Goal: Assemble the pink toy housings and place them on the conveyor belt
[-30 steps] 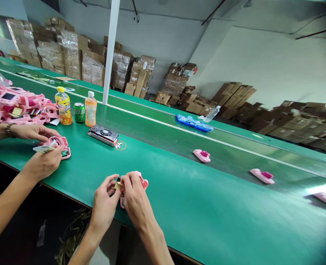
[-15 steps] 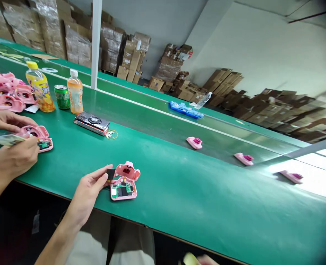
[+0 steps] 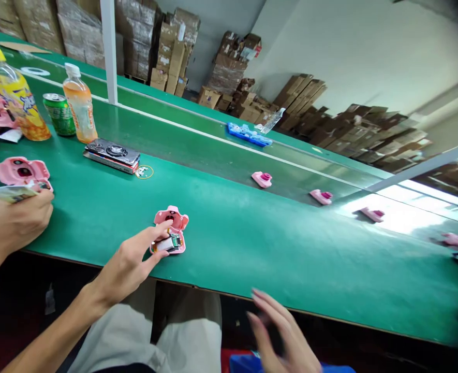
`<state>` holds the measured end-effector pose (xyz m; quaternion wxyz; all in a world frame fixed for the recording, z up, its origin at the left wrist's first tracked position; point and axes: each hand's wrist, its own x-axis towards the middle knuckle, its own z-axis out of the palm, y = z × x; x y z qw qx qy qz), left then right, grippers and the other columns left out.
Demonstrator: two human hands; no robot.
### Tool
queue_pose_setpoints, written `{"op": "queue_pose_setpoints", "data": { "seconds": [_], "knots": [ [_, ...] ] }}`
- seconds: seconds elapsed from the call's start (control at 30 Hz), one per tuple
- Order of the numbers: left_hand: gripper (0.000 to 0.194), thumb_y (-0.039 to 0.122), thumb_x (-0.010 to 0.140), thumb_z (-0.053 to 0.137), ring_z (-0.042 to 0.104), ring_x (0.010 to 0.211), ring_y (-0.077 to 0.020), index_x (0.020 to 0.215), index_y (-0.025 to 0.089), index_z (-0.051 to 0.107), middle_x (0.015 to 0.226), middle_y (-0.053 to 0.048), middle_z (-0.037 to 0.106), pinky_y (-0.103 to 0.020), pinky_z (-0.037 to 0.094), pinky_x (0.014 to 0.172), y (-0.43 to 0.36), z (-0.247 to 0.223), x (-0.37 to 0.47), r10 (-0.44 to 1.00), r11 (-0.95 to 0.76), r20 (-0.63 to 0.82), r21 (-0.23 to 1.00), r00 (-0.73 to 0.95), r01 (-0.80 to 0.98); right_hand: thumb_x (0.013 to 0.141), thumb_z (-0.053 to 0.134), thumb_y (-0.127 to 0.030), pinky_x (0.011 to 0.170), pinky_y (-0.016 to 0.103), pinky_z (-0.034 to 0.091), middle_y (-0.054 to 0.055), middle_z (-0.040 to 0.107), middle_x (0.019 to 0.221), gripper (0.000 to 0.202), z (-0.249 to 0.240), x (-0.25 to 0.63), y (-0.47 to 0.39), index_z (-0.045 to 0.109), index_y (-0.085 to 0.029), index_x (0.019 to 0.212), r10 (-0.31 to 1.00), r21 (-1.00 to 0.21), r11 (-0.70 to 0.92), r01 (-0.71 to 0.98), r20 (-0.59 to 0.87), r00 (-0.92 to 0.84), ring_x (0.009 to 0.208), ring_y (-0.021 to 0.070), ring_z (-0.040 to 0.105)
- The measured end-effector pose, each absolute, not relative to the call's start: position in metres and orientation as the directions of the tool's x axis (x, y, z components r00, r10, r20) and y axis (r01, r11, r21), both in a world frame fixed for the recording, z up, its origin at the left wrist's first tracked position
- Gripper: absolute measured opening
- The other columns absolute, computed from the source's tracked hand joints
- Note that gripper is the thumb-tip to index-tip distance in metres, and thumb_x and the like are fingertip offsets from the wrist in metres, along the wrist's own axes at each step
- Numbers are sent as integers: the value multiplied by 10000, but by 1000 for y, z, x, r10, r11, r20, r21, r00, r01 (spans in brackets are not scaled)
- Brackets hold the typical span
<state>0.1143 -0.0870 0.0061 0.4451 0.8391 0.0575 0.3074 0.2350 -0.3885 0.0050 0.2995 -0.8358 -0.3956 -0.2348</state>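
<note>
Your left hand pinches the flat silver-white battery over the open pink plastic casing; keep it level, sparing the green circuit board. Your blurred right hand, fingers spread, is right of the casing.

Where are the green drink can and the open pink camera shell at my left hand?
Green drink can (image 3: 60,116): head view, printed side.
Open pink camera shell (image 3: 179,222): head view, inside its upper half.

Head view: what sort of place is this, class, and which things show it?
Probably a factory assembly area: a long green work surface, an open pink case showing its circuit board, and stacked cardboard boxes behind.
</note>
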Motion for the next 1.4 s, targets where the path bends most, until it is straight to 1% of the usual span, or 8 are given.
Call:
{"op": "queue_pose_setpoints", "data": {
  "seconds": [0.13, 0.23, 0.33, 0.53, 0.73, 0.83, 1.3, 1.4],
  "knots": [
    [674, 67, 999, 497, 441, 1455, -211, 1581, 328, 279, 1549, -99, 447, -371, 466, 1161, -86, 12, 114, 103, -749, 529, 598, 842, -284, 1015, 513, -147, 979, 403, 600, 119, 648, 1347, 337, 46, 251, -273, 611, -207, 1331, 915, -291, -22, 957, 380, 137, 1219, 242, 633],
    [674, 63, 1005, 470, 397, 1485, -224, 1585, 339, 262, 1557, -111, 413, -397, 459, 1169, -84, 15, 115, 78, -759, 528, 581, 846, -293, 984, 545, -78, 961, 406, 603, 106, 706, 1226, 244, 64, 258, -232, 673, -160, 1174, 959, -248, 134, 959, 278, -62, 1108, 230, 664],
    [670, 97, 1002, 502, 398, 1486, -237, 1579, 351, 272, 1561, -100, 421, -430, 444, 1184, -82, 15, 115, 134, -712, 504, 648, 853, -271, 970, 553, -52, 896, 378, 618, 80, 734, 1156, 251, 65, 264, -230, 674, -162, 1160, 949, -236, 179, 955, 297, -105, 993, 201, 673],
    [709, 301, 895, 739, 492, 1411, -300, 1519, 283, 402, 1483, -134, 514, -487, 493, 1140, -88, 3, 118, 265, -683, 508, 699, 819, -213, 1013, 507, -91, 792, 341, 623, 65, 749, 1160, 289, 56, 274, -233, 666, -206, 1225, 891, -349, 193, 917, 453, -15, 913, 172, 677],
    [211, 174, 994, 563, 662, 1090, -242, 1165, 166, 686, 1195, -122, 670, -402, 602, 919, -97, -6, 128, 533, -733, 496, 675, 686, 81, 978, 550, -34, 787, 335, 619, 42, 758, 1145, 340, 50, 276, -233, 669, -217, 1238, 868, -387, 149, 910, 491, 66, 928, 172, 675],
    [168, 150, 998, 552, 688, 982, -204, 1015, 159, 718, 1045, -80, 712, -343, 595, 868, -97, -7, 130, 552, -712, 483, 697, 680, 83, 973, 544, -13, 779, 346, 612, 49, 753, 1158, 360, 43, 279, -238, 646, -201, 1262, 877, -378, 150, 914, 477, 54, 912, 176, 663],
    [152, 149, 1012, 515, 681, 975, -198, 994, 187, 662, 1036, -72, 697, -329, 585, 850, -99, -4, 130, 523, -773, 496, 618, 693, 141, 1013, 383, -33, 761, 394, 609, 155, 719, 1156, 367, 23, 263, -238, 655, -69, 1258, 938, -83, 48, 995, 347, -16, 845, 220, 608],
    [155, 203, 1016, 522, 676, 1052, -222, 1096, 196, 655, 1115, -88, 695, -371, 590, 911, -97, -3, 126, 479, -778, 472, 619, 740, 108, 1013, 384, -39, 809, 411, 621, 152, 721, 1157, 375, 27, 262, -239, 646, -76, 1279, 953, -53, 43, 998, 303, -25, 916, 238, 631]
  ]
}}
